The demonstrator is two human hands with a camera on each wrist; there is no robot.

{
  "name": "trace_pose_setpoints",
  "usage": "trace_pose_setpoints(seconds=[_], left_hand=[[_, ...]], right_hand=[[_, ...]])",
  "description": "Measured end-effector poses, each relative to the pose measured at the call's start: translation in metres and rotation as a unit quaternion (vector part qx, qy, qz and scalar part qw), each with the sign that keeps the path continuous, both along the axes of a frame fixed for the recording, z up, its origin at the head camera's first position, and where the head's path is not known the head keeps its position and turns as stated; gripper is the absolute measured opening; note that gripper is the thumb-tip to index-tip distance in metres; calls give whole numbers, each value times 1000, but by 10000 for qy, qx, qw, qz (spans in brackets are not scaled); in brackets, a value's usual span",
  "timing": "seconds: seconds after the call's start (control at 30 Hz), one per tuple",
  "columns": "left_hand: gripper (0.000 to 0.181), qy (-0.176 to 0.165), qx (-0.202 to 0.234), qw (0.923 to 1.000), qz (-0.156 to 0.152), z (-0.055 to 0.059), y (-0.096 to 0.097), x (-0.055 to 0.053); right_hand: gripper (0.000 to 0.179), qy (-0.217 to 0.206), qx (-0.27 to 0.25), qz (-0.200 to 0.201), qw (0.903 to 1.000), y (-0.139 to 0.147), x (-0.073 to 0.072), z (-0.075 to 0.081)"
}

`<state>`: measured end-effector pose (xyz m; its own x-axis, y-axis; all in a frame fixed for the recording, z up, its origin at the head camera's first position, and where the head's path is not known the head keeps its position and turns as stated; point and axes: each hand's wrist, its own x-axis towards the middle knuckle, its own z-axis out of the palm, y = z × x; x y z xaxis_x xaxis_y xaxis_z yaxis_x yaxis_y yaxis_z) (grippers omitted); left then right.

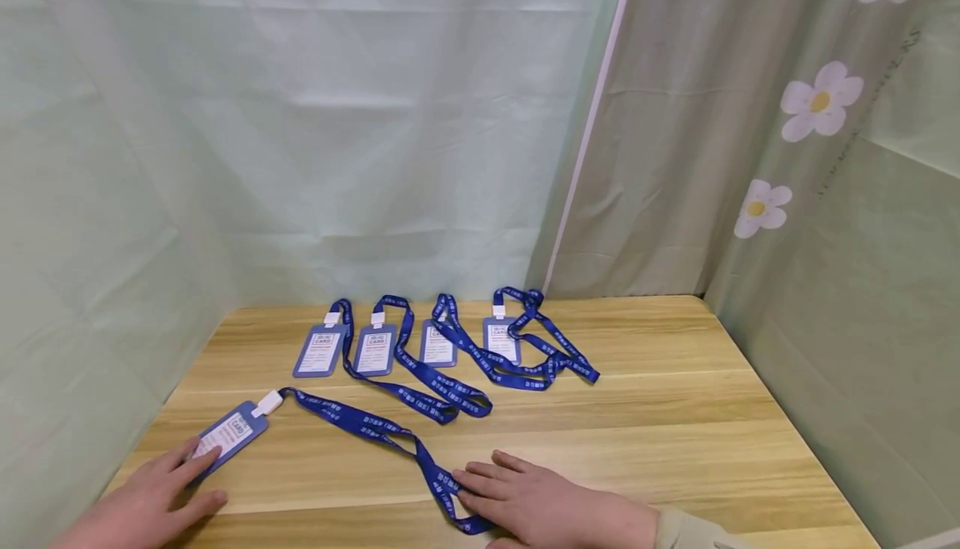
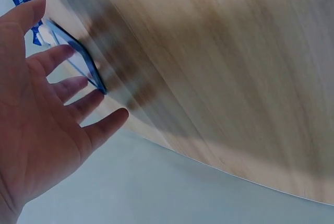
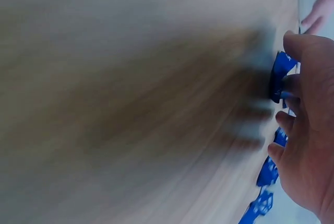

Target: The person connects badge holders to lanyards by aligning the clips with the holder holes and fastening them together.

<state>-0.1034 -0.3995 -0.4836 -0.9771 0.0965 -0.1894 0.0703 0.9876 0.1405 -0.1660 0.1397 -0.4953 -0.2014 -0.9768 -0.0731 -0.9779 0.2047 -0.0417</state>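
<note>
A blue ID card holder [image 1: 247,441] with a white clip [image 1: 268,402] lies tilted at the table's front left. My left hand [image 1: 153,491] rests its outstretched fingers on the holder's lower end; the left wrist view shows the fingertips [image 2: 83,82] against the holder [image 2: 90,62], thumb apart. From the clip a blue lanyard [image 1: 352,420] with white print runs right across the table. At its looped far end, my right hand [image 1: 543,503] touches the strap with nearly straight fingers, palm down. The right wrist view has the strap [image 3: 282,75] by the thumb and fingers, partly hidden.
Behind, several more card holders stand in a row, including the leftmost holder [image 1: 320,351] and the rightmost holder [image 1: 502,339]. Their blue lanyards [image 1: 450,386] trail rightward, some overlapping. Pale curtains [image 1: 375,157] enclose the wooden table [image 1: 660,432] at the back and sides.
</note>
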Motion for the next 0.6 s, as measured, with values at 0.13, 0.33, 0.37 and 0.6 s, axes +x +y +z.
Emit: trace_pose_setpoints(seconds=[0.13,0.33,0.37,0.6], left_hand=[[88,-216,-160,9994,208,-2,-2,-2],[98,-467,-230,9973,522,2,-1,-7],[100,-495,-230,9968,584,3,-1,-8],[102,-563,-299,9947,809,7,4,-15]], right_hand=[[59,-357,113,3,9993,-17,-2,3],[59,-681,286,-133,9972,-40,-5,9],[59,-687,309,-149,9970,-43,-5,9],[58,-482,277,-207,9982,-66,-12,9]])
